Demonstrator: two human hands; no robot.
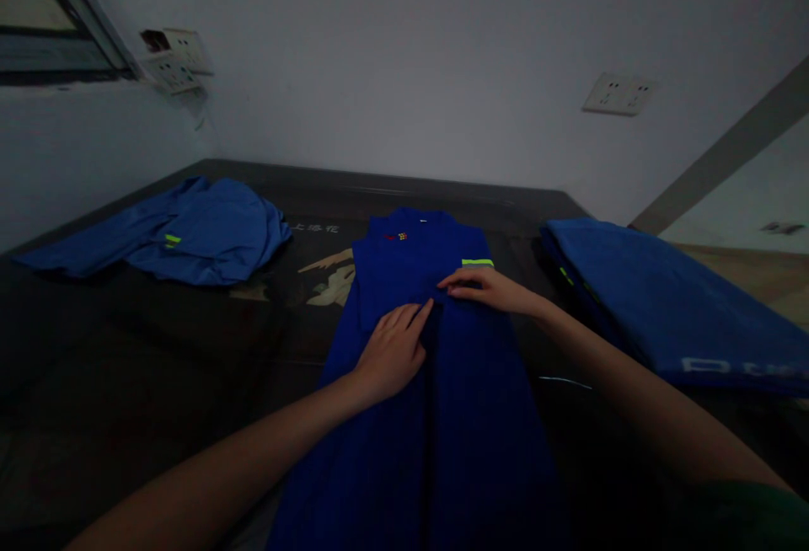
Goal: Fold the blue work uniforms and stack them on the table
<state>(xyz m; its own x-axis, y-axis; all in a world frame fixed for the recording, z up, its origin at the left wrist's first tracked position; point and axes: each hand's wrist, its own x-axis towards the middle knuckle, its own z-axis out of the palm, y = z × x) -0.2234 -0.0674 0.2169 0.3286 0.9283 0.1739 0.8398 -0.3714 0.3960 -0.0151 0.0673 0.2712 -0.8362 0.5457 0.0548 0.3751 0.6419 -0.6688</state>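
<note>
On the dark surface's [291,172] far left, a rumpled blue garment [218,231] lies with one sleeve stretched outward. At centre, a deeper blue garment [417,256] lies lengthwise, collar away from the person, with small red and yellow marks near the collar. The person's left hand [393,350] rests palm down on its middle, index finger extended, the others close together. Just right, the right hand [484,288] touches it near a yellow-green strip [477,264], fingers bent; whether they pinch fabric is unclear. At right lies a folded blue stack [670,307].
</note>
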